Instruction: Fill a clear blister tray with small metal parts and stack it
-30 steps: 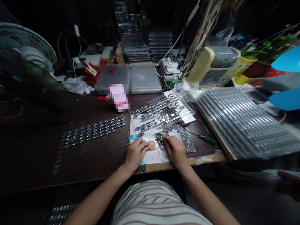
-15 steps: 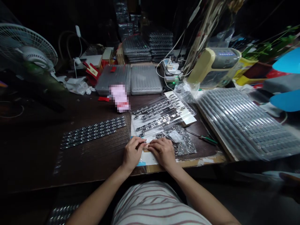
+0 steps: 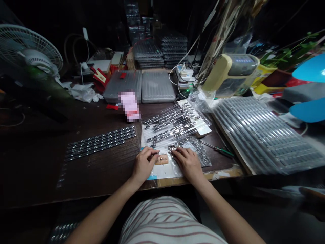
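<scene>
- One tan rectangular block (image 3: 162,159), bared near the dark table's (image 3: 38,169) front edge.
- Right hand (image 3: 189,164) has shifted to silvery metal bits (image 3: 172,148); left hand (image 3: 143,164) flanks block.
- Fingers narrow; remotely, I can't tell grips.

No legible txt or nos.: red pkt (image 3: 100,81) has marks too small to read (pink slip (image 3: 128,102) pixelated).

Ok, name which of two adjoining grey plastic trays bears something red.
The left flat grey plastic tray: a small red piece tops it, unlike the right tray.
</scene>
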{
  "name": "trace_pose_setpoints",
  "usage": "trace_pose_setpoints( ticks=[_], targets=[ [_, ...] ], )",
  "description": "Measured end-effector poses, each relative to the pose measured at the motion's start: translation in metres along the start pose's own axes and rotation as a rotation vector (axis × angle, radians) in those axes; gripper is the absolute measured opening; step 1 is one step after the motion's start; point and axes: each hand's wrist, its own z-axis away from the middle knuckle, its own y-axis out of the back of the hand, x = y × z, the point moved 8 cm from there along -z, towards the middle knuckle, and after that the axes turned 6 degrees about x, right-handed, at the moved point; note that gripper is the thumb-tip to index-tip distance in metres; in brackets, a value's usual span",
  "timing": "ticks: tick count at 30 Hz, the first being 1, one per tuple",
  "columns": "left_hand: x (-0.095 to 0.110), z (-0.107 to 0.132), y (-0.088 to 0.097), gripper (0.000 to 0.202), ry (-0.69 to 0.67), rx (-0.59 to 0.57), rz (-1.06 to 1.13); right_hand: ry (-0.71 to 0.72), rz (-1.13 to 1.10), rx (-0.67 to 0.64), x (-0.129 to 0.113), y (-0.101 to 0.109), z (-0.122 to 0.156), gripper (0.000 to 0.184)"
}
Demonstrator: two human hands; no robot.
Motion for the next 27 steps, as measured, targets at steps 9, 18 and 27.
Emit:
trace_pose_setpoints(
  ticks=[9, 18, 27],
  targets=[
    [0.023, 0.007, -0.032, 0.012, -0.206, -0.138, -0.113, -0.122, -0.143, 0.173, 0.009, 0.008, 0.0, 0.011],
    [0.017, 0.009, -0.036, 0.012, -0.23, -0.146, -0.139, -0.163, -0.227, 0.213, 0.014, 0.011, 0.002, 0.01],
    [0.019, 0.01, -0.039, 0.008, -0.195, -0.165, -0.069, -0.141, -0.252, 0.199, 0.013, 0.011, 0.002, 0.026]
  ],
)
